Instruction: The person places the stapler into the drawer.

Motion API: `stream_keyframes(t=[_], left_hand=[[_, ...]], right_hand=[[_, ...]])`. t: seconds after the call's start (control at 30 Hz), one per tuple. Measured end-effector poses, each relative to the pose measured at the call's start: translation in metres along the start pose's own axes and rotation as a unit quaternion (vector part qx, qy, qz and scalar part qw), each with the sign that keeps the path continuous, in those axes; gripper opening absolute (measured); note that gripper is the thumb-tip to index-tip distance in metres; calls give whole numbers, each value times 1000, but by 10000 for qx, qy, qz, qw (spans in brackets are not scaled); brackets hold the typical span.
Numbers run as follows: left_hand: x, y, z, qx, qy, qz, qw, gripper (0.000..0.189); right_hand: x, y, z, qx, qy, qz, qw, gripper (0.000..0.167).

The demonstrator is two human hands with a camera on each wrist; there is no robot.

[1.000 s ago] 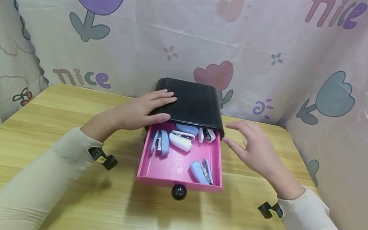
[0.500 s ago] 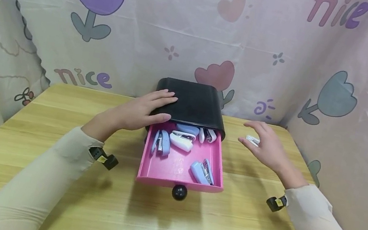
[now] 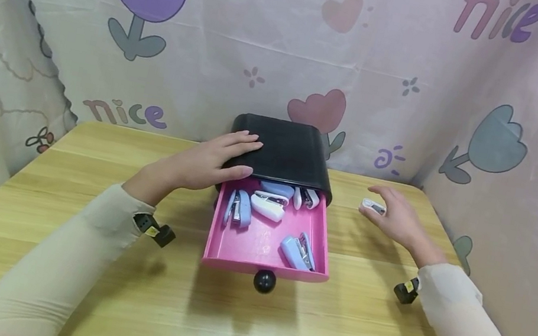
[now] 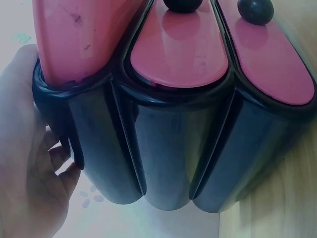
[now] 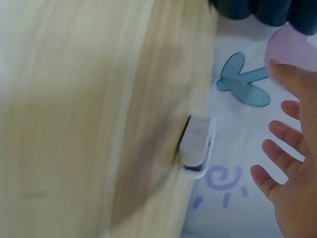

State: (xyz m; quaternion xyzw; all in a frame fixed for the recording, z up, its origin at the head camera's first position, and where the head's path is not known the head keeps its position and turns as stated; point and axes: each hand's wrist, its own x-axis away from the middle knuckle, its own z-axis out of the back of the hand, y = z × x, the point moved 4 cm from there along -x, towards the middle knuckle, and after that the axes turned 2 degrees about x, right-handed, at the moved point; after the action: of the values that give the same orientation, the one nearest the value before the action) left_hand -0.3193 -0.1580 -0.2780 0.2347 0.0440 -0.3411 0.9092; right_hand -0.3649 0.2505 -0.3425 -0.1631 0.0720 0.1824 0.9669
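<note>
My left hand [image 3: 216,159] rests on the top of a black cabinet [image 3: 288,150], fingers extended across its left side. The cabinet's pink top drawer [image 3: 240,250] is pulled out. Inside lie several mini staplers, among them a blue stapler [image 3: 242,209] at left, a white stapler [image 3: 268,207] near the middle and a blue stapler [image 3: 296,251] at front right. To the right of the cabinet, my right hand [image 3: 402,221] hovers with parted fingers beside another white stapler [image 3: 374,206] on the table. The right wrist view shows that white stapler [image 5: 195,144] apart from the fingers.
Two more pink drawers, a middle drawer [image 4: 181,49] and a bottom drawer [image 4: 272,59], are closed under the pulled-out one. A black ball knob [image 3: 264,281] sticks out in front. The wooden table [image 3: 142,302] ends against a patterned curtain [image 3: 212,62] at the back.
My right hand has moved right, away from the cabinet's edge to the white stapler on the table, which came into fuller view. The left hand has stayed on the cabinet.
</note>
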Motion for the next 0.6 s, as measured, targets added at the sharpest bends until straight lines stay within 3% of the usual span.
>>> stream_keyframes(t=[0.43, 0.6], left_hand=[[0, 1, 0, -54, -32, -60, 10000, 67], [0, 0, 0, -42, 4, -46, 10000, 67]], right_hand=[[-7, 32, -21, 108, -553, -315, 9979, 72], [-10, 38, -27, 172, -587, -412, 9973, 69]])
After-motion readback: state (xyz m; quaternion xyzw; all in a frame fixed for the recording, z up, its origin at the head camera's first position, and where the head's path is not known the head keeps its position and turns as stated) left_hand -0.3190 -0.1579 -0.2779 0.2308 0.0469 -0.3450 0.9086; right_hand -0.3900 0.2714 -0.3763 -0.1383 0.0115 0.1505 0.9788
